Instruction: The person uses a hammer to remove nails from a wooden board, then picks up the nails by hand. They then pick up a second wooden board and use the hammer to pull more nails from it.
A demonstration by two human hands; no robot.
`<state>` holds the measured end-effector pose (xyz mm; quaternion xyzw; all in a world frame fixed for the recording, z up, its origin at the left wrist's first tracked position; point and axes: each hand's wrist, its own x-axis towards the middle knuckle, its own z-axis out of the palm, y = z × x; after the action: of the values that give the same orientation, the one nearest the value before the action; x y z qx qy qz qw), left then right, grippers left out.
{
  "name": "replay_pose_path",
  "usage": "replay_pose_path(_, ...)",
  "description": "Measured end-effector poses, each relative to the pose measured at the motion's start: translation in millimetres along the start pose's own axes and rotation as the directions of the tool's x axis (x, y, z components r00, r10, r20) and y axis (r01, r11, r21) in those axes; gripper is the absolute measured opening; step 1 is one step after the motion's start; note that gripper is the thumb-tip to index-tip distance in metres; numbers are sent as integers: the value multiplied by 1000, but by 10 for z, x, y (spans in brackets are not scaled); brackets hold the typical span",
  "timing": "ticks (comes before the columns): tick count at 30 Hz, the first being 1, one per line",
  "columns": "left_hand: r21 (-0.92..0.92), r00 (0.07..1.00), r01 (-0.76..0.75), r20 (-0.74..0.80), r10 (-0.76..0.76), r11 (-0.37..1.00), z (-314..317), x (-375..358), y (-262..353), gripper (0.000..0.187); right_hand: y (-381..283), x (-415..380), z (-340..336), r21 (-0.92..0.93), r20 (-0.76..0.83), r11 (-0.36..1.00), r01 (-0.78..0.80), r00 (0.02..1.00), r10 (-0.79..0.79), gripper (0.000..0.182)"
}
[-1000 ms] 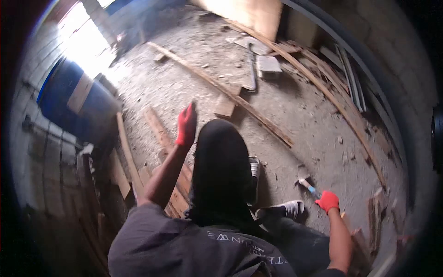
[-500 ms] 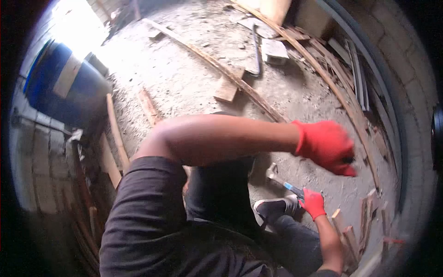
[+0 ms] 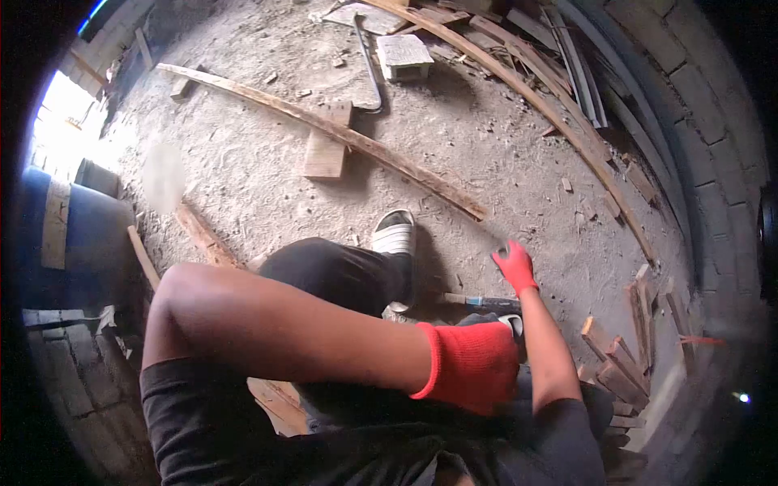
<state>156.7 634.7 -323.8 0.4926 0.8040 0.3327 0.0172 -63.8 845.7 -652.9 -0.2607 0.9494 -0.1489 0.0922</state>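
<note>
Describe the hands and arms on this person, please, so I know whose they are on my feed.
The left hand and right hand wear bright red gloves, the left one's cuff looking knitted. Both sleeves are short and dark.

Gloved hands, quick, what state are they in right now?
Left hand: fingers hidden, can't tell.
Right hand: open, nothing visible in it.

We cannot see the fingers of our left hand point(image 3: 474, 368), nor whether they hold anything. It partly hides one shoe point(image 3: 512, 326). We cannot make out the hammer point(image 3: 486, 302)'s head clearly. A hazy blot point(image 3: 164, 178) blurs some floor point(image 3: 243, 170); the picture's dark left border cuts off our view of the blue barrel point(image 3: 89, 235).
</note>
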Motion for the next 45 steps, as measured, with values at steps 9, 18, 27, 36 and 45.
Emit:
replay_pose_path(9,-94,991,22,-132,-34,995,-65,-102,72,22,-1193,977,80,-225,45,974,-21,998,32,80)
replay_pose_path(18,53,961,265,-98,-259,963,-831,-126,-260,29,-965,587,101,-229,110,973,3,994,22,72)
replay_pose_path(27,-193,389,524,-812,-435,830,-1785,-1487,-955,38,-404,298,-103,-166,20,976,-144,989,149,72)
replay_pose_path(36,-858,-414,511,-294,-862,47,69,-4166,-3469,52,-522,31,-44,-147,-123,945,-292,953,275,79)
replay_pose_path(45,-490,-577,805,-519,-630,-334,333,-4338,-4107,52,-595,-290,318,-144,-352,988,48,931,-96,78)
